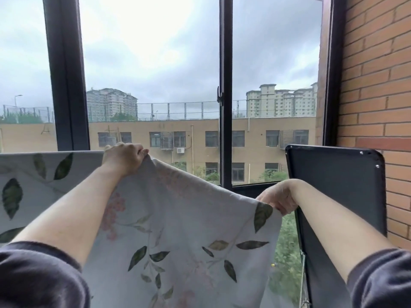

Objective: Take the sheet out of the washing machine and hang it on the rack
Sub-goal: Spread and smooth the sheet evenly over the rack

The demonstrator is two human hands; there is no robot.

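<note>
A pale grey sheet [178,218] printed with green leaves and pink flowers hangs in front of me, filling the lower middle and left. On the left its top edge runs flat and level, as if draped over a bar that I cannot see. My left hand [124,157] grips the sheet's top edge at centre left and holds it high. My right hand [279,197] pinches the sheet's right corner, lower down and further right. The cloth sags between both hands. Dark sleeves cover my upper arms. The washing machine is out of view.
A tall window with black frames [225,85] stands just behind the sheet, with buildings and cloudy sky beyond. A black flat panel with rounded corners [338,185] leans at the right, beside a red brick wall [375,85].
</note>
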